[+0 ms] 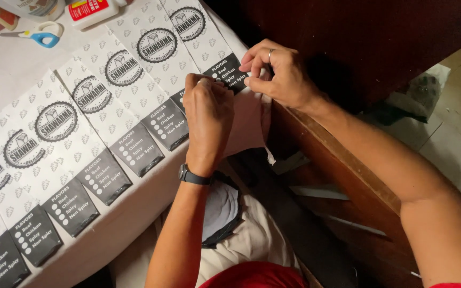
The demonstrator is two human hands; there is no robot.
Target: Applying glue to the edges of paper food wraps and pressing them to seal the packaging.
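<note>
White cloth covers the surface (pixel 6 80), where printed paper sleeves (pixel 89 138) lie overlapped in a row running from 7 o'clock to 1 o'clock. At the row's 1 o'clock end, the left hand (pixel 208 114), a dark watch (pixel 193 176) on its wrist, has its grip curled shut on the sleeve's edge. Just beside it at 2 o'clock, the right hand (pixel 278 72) pinches the last sleeve (pixel 209 48) by its dark lower band. Blue-handled scissors (pixel 36 34) lie at 11 o'clock.
</note>
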